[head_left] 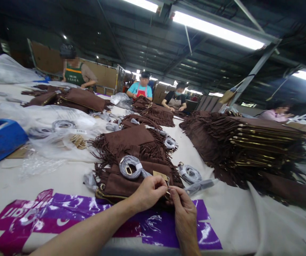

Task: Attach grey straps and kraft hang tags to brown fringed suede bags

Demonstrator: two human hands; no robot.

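Note:
A dark brown fringed bag (126, 181) lies in front of me, its gold zipper along the near edge. My left hand (153, 190) is closed in a pinch at the bag's right end, beside a small tan tag (159, 175). Close against it, my right hand (183, 208) pinches too, thumb and finger meeting at a small gold metal piece (167, 193). What exactly sits between the left fingertips is hidden. On top of the bag rests a coiled strap (130, 167) in clear plastic with a gold clip.
More fringed bags (131, 140) lie just beyond, and a tall stack of them (265, 142) stands at right. A wrapped strap coil (190, 173) lies beside my bag. At left are a blue bin (2, 140) and plastic bags (62, 117). Several people work farther back.

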